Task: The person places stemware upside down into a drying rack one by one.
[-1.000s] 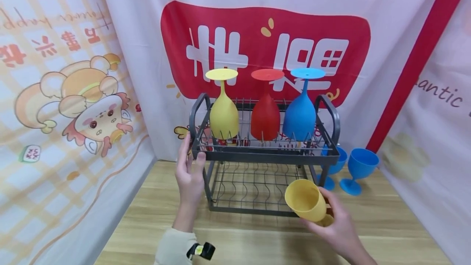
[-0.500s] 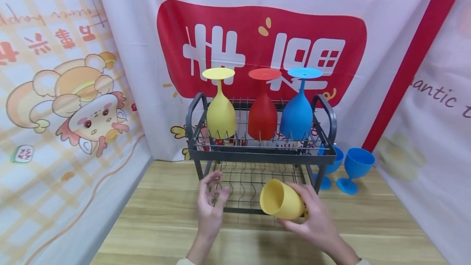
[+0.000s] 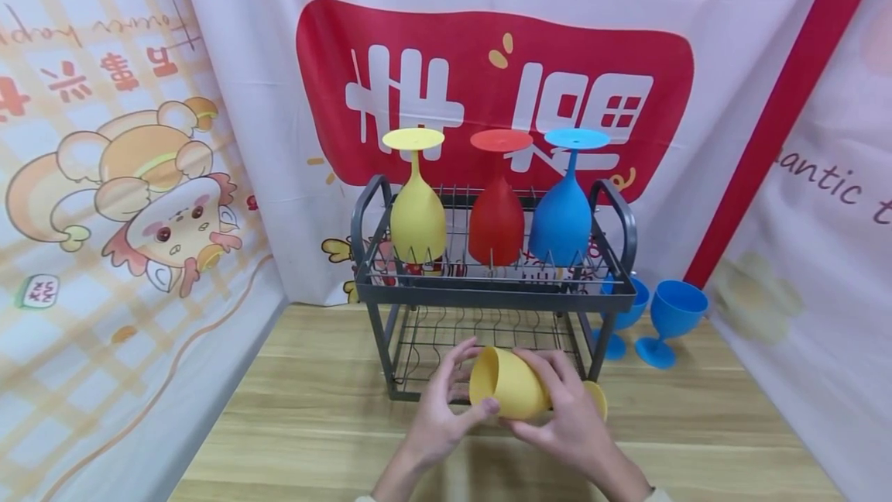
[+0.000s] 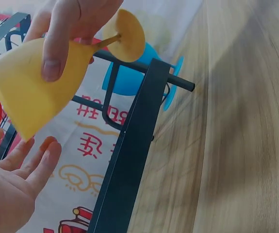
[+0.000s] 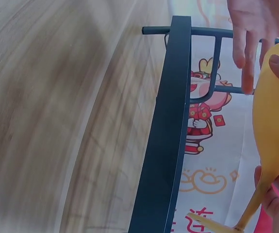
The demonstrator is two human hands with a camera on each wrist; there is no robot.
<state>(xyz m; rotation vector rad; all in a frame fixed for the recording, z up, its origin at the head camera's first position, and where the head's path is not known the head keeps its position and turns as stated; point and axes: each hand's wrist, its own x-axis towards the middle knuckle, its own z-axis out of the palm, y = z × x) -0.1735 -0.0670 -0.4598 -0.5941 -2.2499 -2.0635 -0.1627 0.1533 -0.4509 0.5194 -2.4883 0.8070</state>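
A yellow plastic goblet (image 3: 519, 387) lies tilted on its side in front of the rack, its mouth facing left. My right hand (image 3: 577, 421) grips the bowl near the stem, with the thumb (image 4: 54, 53) along the bowl in the left wrist view. The goblet's round foot (image 4: 128, 36) sticks out past that hand. At the mouth, my left hand (image 3: 439, 418) is spread, fingers and thumb extended on either side of the rim. In the right wrist view its fingers (image 5: 248, 58) are straight beside the bowl.
A dark two-tier dish rack (image 3: 488, 297) stands behind the hands. On its top tier, yellow (image 3: 418, 227), red (image 3: 496, 231) and blue (image 3: 560, 227) goblets stand upside down. Two blue goblets, including the outer one (image 3: 674, 312), stand upright right of the rack on the wooden table (image 3: 293, 409).
My left hand has left the rack's upper left side and come down to the goblet's mouth. My right hand has carried the yellow goblet leftward and tipped it further onto its side.
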